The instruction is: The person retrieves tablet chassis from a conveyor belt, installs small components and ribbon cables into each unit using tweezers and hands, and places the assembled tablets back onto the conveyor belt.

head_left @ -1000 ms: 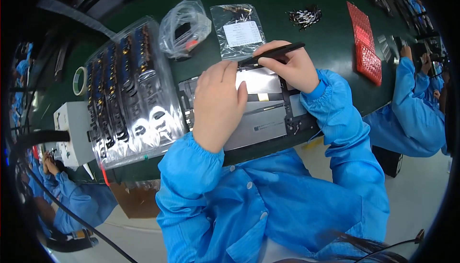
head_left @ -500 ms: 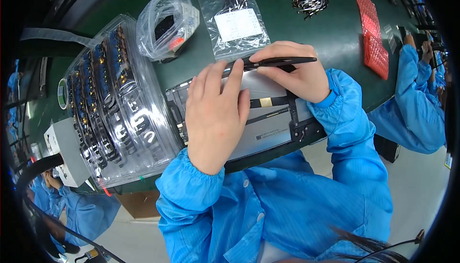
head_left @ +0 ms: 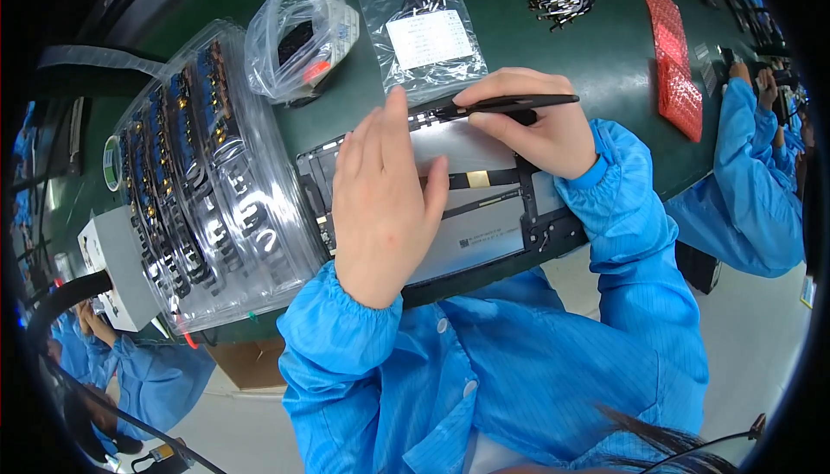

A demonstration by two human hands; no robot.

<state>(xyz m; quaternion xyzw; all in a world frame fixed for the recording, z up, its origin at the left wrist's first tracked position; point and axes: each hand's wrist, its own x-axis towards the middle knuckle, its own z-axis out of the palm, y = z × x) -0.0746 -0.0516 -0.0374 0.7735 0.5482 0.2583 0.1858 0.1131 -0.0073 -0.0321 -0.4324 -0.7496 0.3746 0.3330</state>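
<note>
A green bench (head_left: 519,46) stretches under the work, pale floor (head_left: 752,327) beyond its near edge. Co-workers in blue coats sit off its right side (head_left: 756,206) and near left corner (head_left: 160,379). Toward the left end stand a white box (head_left: 125,267), a roll of tape (head_left: 112,163) and a clear plastic tray (head_left: 290,193) filled with rows of small parts. Along the far side lie two clear bags, one rounded (head_left: 262,55), one flat with a white label (head_left: 467,72), then a loose heap of small parts (head_left: 560,3) and red bubble wrap (head_left: 674,85).

The opened tablet (head_left: 484,236) lies at the near edge, right of the tray: silver panels in a black frame, a dark strip with a gold patch between them. The left hand (head_left: 383,206) rests palm down over its left part, fingers straight, released. The right hand (head_left: 549,133) pinches a slim black tool (head_left: 536,101) at the tablet's far edge; whether its tip touches is unclear.
</note>
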